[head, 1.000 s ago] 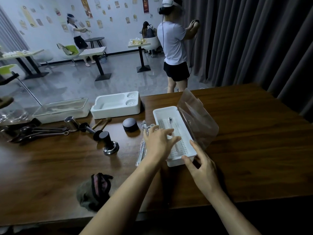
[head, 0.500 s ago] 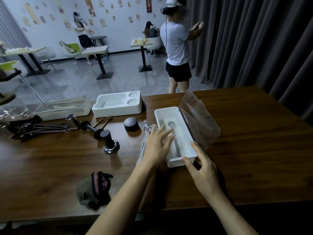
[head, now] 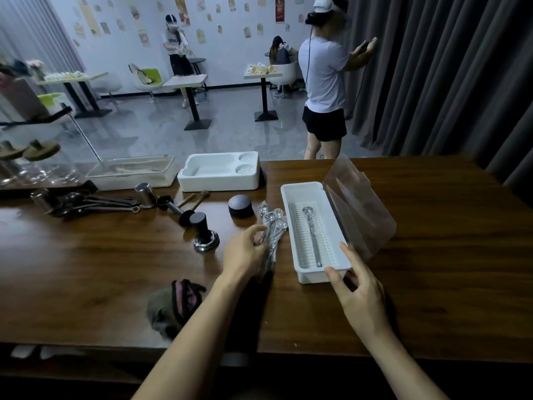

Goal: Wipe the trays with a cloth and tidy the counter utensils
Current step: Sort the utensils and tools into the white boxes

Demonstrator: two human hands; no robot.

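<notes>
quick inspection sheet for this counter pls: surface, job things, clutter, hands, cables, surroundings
surface: dark wooden counter, glossy.
job's things: white tray holds one spoon, with its clear lid open on the right; wrapped spoons lie left of it; crumpled cloth near the front edge.
clutter: tamper, round black puck, measuring spoons, white foam tray, lidded container.
hands: left hand grips the wrapped spoons; right hand touches the white tray's near right corner.
cables: nothing seen on the counter; one hangs from the standing person's headset.
surroundings: café tables, grey curtain, other people beyond.
</notes>
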